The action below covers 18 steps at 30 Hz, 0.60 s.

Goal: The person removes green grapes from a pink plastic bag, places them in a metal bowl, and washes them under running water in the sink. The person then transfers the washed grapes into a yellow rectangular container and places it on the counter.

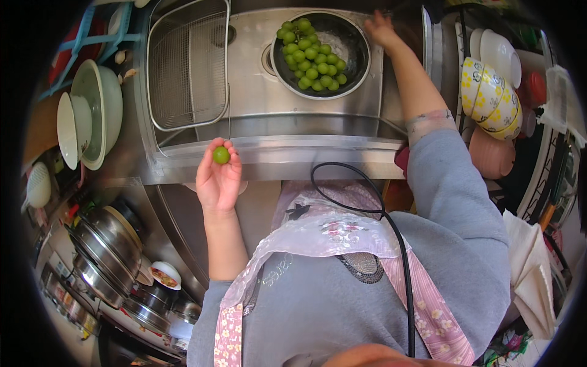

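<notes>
My left hand [219,183], palm up in front of the sink's front edge, holds a single green grape [221,155] between its fingertips. My right hand [381,31] reaches over the far right part of the sink, beside the bowl's rim. Its fingers look apart, slightly blurred, and I see nothing in them. In the stainless steel sink [257,103] stands a round metal bowl [355,80] with a dark inside. A bunch of green grapes [312,57] lies in the bowl, mostly on its left side.
A wire mesh basket [188,78] sits across the sink's left part. Pale green bowls [110,110] stand on the left counter. Yellow-patterned bowls [490,98] are racked at the right. Steel pots [105,252] are at lower left. A black cable [406,275] hangs over my apron.
</notes>
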Each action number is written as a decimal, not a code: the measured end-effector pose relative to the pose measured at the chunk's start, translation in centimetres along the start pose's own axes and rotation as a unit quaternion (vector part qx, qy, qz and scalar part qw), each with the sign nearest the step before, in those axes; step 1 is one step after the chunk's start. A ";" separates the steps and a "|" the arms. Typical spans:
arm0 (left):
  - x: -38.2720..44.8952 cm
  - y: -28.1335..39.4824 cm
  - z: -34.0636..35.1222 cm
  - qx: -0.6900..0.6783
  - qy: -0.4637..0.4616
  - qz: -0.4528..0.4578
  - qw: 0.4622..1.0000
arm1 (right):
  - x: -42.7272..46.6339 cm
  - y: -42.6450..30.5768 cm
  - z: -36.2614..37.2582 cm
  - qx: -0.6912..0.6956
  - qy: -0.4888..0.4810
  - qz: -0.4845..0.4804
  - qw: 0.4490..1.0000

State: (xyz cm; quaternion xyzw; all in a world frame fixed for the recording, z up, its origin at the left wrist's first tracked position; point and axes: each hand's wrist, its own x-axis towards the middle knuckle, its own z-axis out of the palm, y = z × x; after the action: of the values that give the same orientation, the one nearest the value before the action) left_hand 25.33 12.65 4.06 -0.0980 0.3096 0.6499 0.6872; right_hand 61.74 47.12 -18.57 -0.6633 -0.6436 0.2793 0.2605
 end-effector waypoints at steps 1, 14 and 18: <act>0.4 -0.2 0.2 0.002 -0.004 -0.009 1.000 | -1.2 -0.6 0.4 -0.265 0.006 -0.095 0.960; 12.2 -6.4 1.4 0.212 0.127 -0.006 0.969 | -9.6 -8.9 3.6 0.178 -0.321 0.144 0.919; 20.7 -9.7 1.4 0.482 0.153 0.076 0.859 | -9.9 -7.4 3.8 0.168 -0.291 0.157 0.929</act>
State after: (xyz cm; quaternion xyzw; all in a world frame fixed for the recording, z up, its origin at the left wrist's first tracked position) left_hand 34.25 29.36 -8.85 0.1713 0.6923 0.4461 0.5407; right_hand 53.71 37.40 -15.67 -0.5920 -0.5227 0.6011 0.1225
